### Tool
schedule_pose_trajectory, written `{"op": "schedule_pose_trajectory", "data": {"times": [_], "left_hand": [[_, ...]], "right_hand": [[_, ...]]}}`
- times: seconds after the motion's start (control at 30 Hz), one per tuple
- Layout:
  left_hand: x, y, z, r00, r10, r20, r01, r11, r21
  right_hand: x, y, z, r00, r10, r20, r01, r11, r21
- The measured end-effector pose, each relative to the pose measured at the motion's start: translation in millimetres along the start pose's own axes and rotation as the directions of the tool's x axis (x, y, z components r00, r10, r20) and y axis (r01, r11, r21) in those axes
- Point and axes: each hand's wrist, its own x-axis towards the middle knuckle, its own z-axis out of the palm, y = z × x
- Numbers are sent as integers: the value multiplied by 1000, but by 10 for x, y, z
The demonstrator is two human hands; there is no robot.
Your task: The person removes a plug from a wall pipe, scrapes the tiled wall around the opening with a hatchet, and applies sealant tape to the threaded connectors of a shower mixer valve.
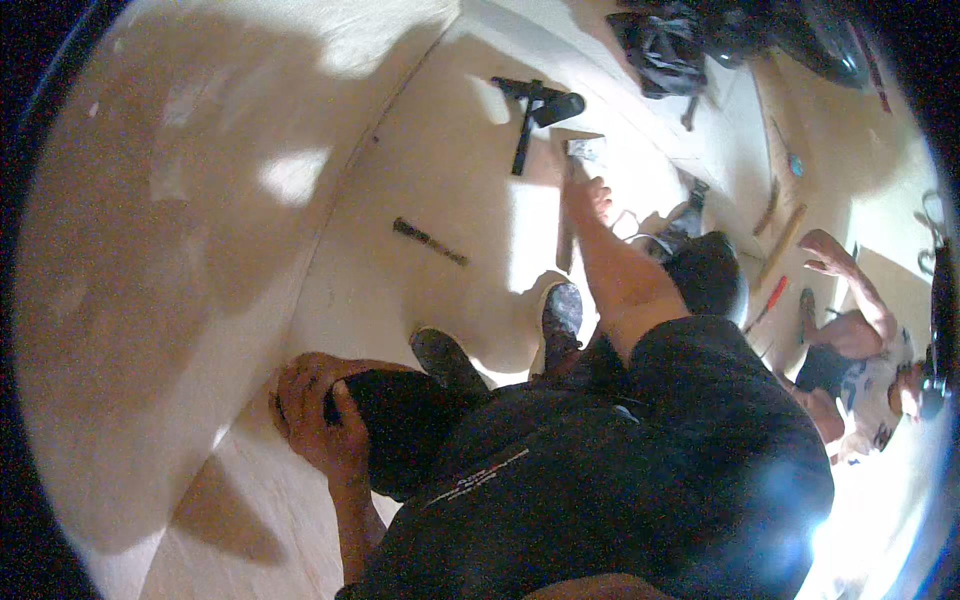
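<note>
My right hand (590, 195) reaches forward and down to the pale plywood floor (440, 180). It closes around a long wooden-handled tool (565, 245) whose flat grey metal head (586, 150) lies just beyond the fingers. My left hand (315, 405) rests on my left knee, fingers curled over the dark shorts, holding nothing. My two dark shoes (445, 358) (562, 315) stand on the floor between the hands.
A black power tool (535, 105) and a thin dark bar (430, 241) lie on the floor ahead. At the top is a black bag (660, 50). At the right sits another person (850, 345), near a red-handled screwdriver (770, 300) and wooden-handled tools (782, 240).
</note>
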Motion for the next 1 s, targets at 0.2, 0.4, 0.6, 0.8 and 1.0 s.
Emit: {"op": "schedule_pose_trajectory", "data": {"times": [0.2,0.4,0.6,0.8,1.0], "left_hand": [[-164,-176,140,990,-139,3,136,961,-240],[654,203,-866,829,-110,-548,-128,917,-378],[1521,258,-2893,227,215,-950,-308,941,139],[2829,14,-4338,-213,607,-766,-45,777,628],[3091,74,-4615,13,533,-846,143,836,529]], "right_hand": [[407,58,239,833,-448,324,545,563,-621],[-1383,-354,-467,854,-487,183,-60,256,965],[-2802,-687,-2107,619,-781,-82,200,56,978],[-3210,-995,-2714,392,-870,-300,483,-83,872],[-3909,-1256,-3263,110,-906,-409,590,-272,760]]}}
